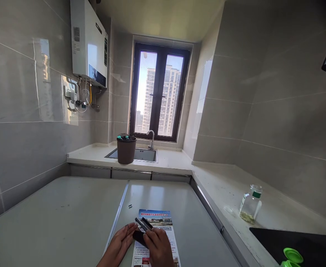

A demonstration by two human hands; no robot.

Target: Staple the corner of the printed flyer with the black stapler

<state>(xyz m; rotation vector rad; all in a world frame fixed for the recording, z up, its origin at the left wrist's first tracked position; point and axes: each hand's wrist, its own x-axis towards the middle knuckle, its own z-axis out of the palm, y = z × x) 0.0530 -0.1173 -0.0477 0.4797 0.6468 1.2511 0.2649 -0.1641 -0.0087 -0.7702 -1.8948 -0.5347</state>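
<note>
A black stapler [142,237], its parts swung apart and its metal channel showing, is gripped from the right by my right hand [159,245]. My left hand [121,241] is beside the stapler's left side, palm turned inward and fingers stretched toward it. I cannot tell whether those fingertips touch it. Beneath the stapler lies a printed leaflet [167,237] with a blue top edge and a picture of a building. Short strips of staples [130,206] rest on the table to the left of the leaflet's top.
The pale folding table [76,218] has a metal seam. Beyond it, a brown bin [126,151] stands before the sink [145,155]. On the right counter are a glass jar [250,205], a clear lid [228,210], a black hob [299,241] and a green flip-top container [292,256].
</note>
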